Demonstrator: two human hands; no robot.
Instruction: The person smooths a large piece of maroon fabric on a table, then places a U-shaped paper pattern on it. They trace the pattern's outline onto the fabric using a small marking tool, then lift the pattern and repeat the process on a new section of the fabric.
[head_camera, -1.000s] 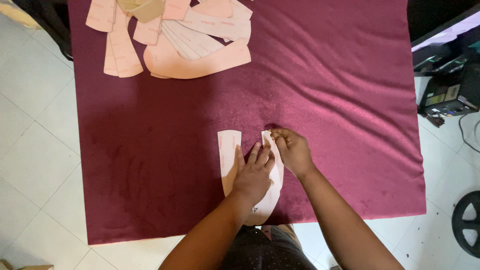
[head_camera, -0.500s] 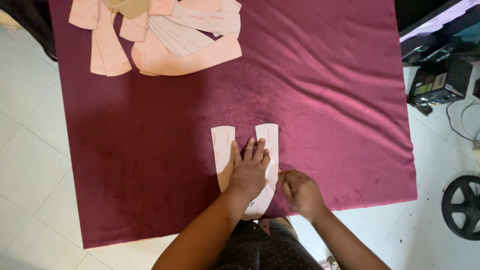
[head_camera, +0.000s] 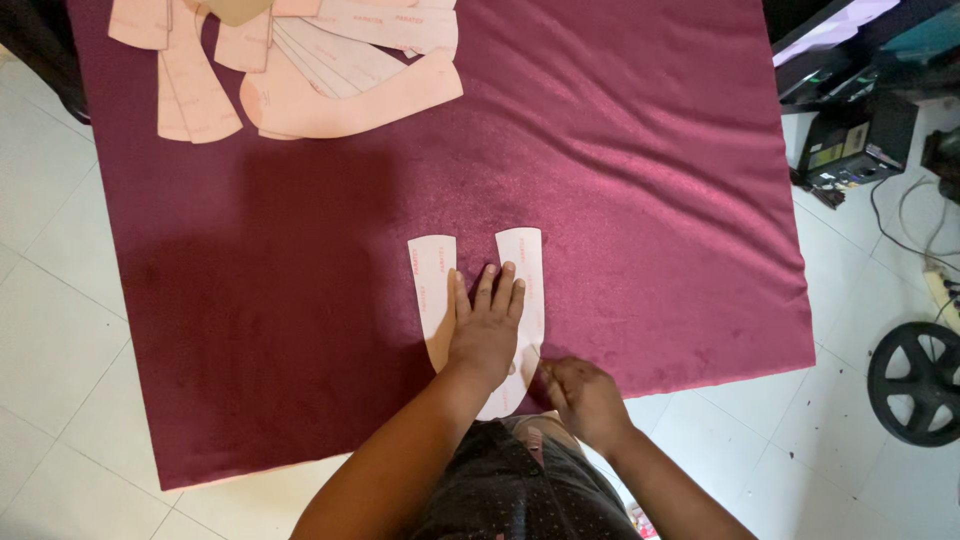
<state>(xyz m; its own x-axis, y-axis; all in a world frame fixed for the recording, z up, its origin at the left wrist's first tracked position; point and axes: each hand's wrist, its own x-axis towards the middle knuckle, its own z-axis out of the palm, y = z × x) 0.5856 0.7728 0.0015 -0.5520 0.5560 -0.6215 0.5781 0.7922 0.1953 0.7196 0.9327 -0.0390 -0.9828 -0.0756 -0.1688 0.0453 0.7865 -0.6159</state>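
The flat left hand (head_camera: 487, 330) covers the middle of the pale pink U-shaped paper pattern piece (head_camera: 525, 270), so the bend joining its two arms cannot be seen. The right hand (head_camera: 585, 395), at the lower centre of the frame, curls over the piece's near corner; whether it grips anything cannot be told. The pile of pale pink paper pattern pieces (head_camera: 300, 70) at the upper left runs off the top edge. The black spoked wheel (head_camera: 915, 380) at the lower right is cut by the right edge. Printed marks on the pieces are too small to read.
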